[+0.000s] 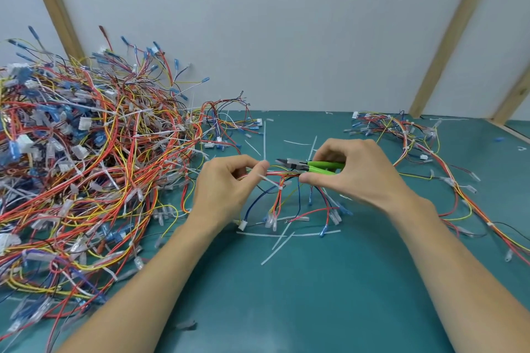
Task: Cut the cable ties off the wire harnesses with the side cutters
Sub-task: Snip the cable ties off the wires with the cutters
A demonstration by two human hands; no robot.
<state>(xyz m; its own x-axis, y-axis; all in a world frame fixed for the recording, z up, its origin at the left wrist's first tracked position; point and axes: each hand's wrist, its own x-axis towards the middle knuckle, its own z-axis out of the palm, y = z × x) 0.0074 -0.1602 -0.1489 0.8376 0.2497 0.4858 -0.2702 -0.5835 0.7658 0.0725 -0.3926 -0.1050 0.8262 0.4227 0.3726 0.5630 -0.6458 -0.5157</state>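
Observation:
My left hand pinches a wire harness of red, yellow and blue wires just above the green mat. A white cable tie is wrapped around the bundle below my fingers, and another tie tail sticks out by my thumb. My right hand grips the green-handled side cutters. Their grey jaws point left, just above the bundle and close to my left fingertips. The harness ends hang down with clear and blue terminals.
A big tangled pile of harnesses fills the left of the green mat. Further harnesses lie at the right. Several cut white tie strips are scattered around my hands. A white wall with wooden battens stands behind.

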